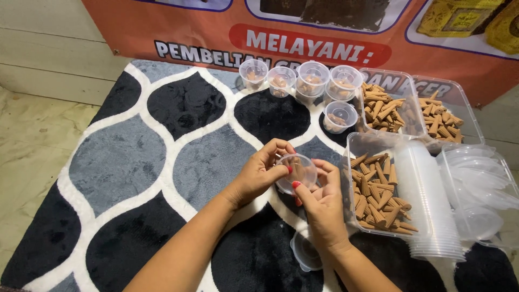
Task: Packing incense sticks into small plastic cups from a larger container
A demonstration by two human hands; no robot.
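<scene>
Small clear plastic cup (296, 173) with brown cones inside, at frame centre, gripped between both hands: left hand (259, 173) closed on its left rim, right hand (319, 203) closed on it from below right. Just right, a clear tray of brown incense cones (378, 189), a lying stack of clear cups (427, 205) and a tray of clear lids (478, 189). Upper centre, five filled small cups (311, 86); upper right, two further cone trays (411, 111); all on a patterned grey-black rug (135, 162); one empty cup (305, 254) lower centre.
</scene>
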